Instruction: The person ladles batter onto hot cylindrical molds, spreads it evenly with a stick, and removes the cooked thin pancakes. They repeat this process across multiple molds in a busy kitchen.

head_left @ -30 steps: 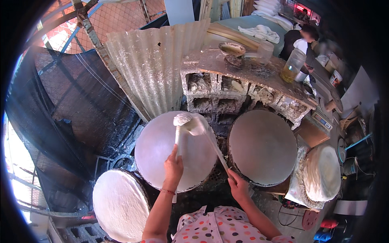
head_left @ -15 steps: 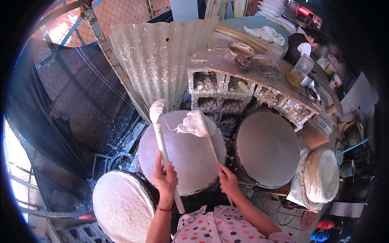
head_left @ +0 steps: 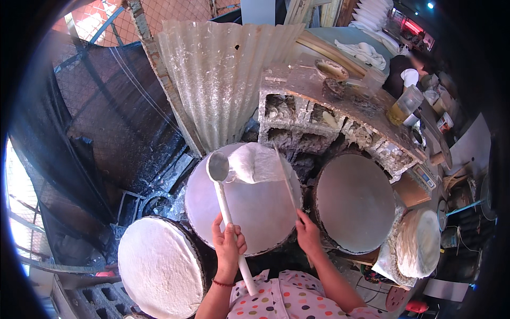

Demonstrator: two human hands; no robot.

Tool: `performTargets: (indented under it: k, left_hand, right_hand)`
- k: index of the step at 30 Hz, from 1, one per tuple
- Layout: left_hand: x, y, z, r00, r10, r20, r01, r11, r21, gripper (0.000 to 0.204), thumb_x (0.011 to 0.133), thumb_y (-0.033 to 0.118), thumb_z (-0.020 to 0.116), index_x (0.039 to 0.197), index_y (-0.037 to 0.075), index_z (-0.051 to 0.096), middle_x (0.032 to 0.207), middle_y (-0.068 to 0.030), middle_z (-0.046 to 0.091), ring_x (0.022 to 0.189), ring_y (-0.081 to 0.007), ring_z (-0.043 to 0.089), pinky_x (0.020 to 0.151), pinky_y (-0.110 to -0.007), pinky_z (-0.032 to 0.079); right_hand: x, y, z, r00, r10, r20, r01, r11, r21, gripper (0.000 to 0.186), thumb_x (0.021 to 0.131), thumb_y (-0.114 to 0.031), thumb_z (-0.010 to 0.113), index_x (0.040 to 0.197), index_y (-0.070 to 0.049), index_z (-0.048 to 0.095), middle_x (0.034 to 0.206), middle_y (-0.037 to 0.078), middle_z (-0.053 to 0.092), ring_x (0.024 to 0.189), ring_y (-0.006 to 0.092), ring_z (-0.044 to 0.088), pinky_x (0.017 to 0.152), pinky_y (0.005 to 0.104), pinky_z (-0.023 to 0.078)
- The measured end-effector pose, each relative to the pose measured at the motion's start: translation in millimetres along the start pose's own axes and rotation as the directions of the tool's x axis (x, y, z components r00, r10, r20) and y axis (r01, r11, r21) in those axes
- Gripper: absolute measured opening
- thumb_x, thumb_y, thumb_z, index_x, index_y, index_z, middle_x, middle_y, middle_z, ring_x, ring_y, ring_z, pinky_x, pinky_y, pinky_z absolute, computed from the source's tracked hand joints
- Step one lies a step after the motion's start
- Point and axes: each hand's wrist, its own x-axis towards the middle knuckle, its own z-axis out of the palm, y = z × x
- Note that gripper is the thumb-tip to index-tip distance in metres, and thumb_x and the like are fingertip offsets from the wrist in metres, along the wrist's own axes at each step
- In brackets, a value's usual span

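My left hand [head_left: 228, 249] is closed round the white handle of a long ladle [head_left: 218, 166], whose round bowl is up over the middle griddle. My right hand [head_left: 309, 232] grips a thin stick-like scraper [head_left: 287, 178]. Sticky white dough [head_left: 254, 162] clings along the scraper's upper end and stretches left beside the ladle bowl; whether they touch I cannot tell. Below both tools lies the round grey middle griddle [head_left: 241, 226], its surface bare where it shows. A second bare griddle [head_left: 355, 203] stands to the right. At lower left, a third round top [head_left: 160, 266] is covered with a white layer.
A stack of thin round sheets [head_left: 419, 242] sits at the right. Behind the griddles, a block-built counter [head_left: 303, 87] bears a bowl [head_left: 331, 69] and a jar of yellow liquid [head_left: 405, 106]. A corrugated panel [head_left: 212, 80] rises at the back. Another person [head_left: 402, 74] is at far right.
The ladle has turned, so its bowl now faces me, and moved slightly lower and right. The dough on the scraper is drawn wider, toward the ladle. My view has shifted slightly.
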Motion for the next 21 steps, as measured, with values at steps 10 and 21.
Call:
performTargets:
  k: [10,21]
  left_hand:
    - [-9,23,11,0.991,-0.079,0.108,0.102,0.967,-0.233,0.026,0.095,0.015,0.049,0.12,0.006,0.045,0.063,0.0034,0.034,0.043,-0.0048,0.031,0.04,-0.02,0.033]
    - [-12,11,-2,0.999,0.035,-0.027,-0.038,0.991,-0.132,0.031,0.089,0.013,0.054,0.116,0.0,0.045,0.07,-0.0029,0.05,0.064,-0.0168,0.057,0.071,-0.033,0.054]
  right_hand:
    - [-3,-36,49,0.954,-0.141,0.263,0.165,0.984,-0.071,0.035,0.091,-0.019,0.053,0.123,-0.007,0.056,0.11,0.024,0.061,0.099,0.0388,0.06,0.084,0.0418,0.049]
    - [43,-14,28,0.953,-0.055,0.299,0.044,0.998,0.043,0.037,0.091,-0.014,0.053,0.127,-0.007,0.054,0.111,0.019,0.064,0.101,0.0274,0.063,0.086,0.0342,0.048]
